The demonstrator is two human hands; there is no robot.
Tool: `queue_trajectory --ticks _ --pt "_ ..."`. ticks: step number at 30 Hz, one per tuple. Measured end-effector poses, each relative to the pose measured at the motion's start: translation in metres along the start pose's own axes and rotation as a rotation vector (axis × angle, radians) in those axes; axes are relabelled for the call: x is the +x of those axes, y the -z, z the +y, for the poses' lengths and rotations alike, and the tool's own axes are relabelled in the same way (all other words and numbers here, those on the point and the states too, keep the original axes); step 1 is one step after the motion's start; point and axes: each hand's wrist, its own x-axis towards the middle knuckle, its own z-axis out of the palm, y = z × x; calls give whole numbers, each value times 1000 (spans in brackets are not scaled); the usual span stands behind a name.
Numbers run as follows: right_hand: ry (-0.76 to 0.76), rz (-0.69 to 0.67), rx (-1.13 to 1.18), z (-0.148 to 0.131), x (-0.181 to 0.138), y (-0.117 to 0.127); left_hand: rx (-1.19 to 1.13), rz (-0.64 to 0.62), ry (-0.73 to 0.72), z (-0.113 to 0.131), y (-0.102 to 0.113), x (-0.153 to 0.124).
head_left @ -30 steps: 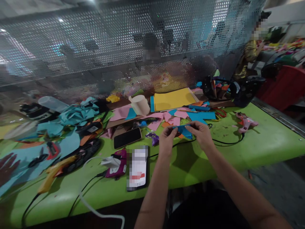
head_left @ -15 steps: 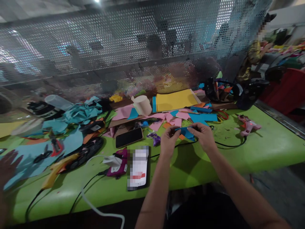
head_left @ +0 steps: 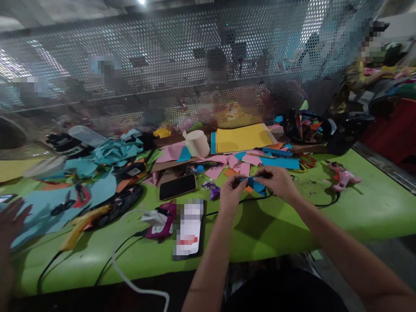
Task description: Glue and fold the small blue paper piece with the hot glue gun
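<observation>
Between my two hands is a small piece of blue paper [head_left: 258, 187], held just above the green table. My left hand [head_left: 232, 189] pinches its left end, thumb and fingertips pressed together. At its upper edge, my right hand [head_left: 276, 182] grips it between thumb and fingers. The fingers partly cover the paper, so its full shape is hidden. A purple wrapper [head_left: 212, 190] lies just left of my left hand. Orange and pink paper scraps [head_left: 240, 167] are spread behind both hands, and a black cable passes beneath them.
A lit phone [head_left: 188, 229], a dark phone [head_left: 177, 187] and a purple power strip [head_left: 164, 225] lie left. A pink glue gun [head_left: 342, 177] sits right, a yellow one [head_left: 82, 225] far left. Another person's hand [head_left: 14, 221] rests at the left edge. Yellow sheets [head_left: 243, 138] lie behind.
My right hand has shifted its fingers along the blue paper's top edge, its wrist turning outward. My left hand keeps its pinch. The whole view has swung slightly.
</observation>
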Motion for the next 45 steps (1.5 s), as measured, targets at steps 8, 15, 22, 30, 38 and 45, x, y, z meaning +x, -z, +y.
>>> queue_trajectory --ticks 8,15,22,30,38,45 --pt "-12 -22 107 8 8 6 50 1 -25 2 0 1" --pt "-76 -30 158 15 2 12 156 -19 -57 -2 0 1" --pt "-71 -46 173 12 -3 12 140 -36 -31 1 -1 -2" --pt "-45 -43 155 10 -3 12 129 -49 -51 3 -1 -3" --pt "-34 -32 149 11 -3 11 117 -34 -66 3 -2 -2" --pt "-17 -41 136 12 -3 12 119 -23 -60 3 -2 -2"
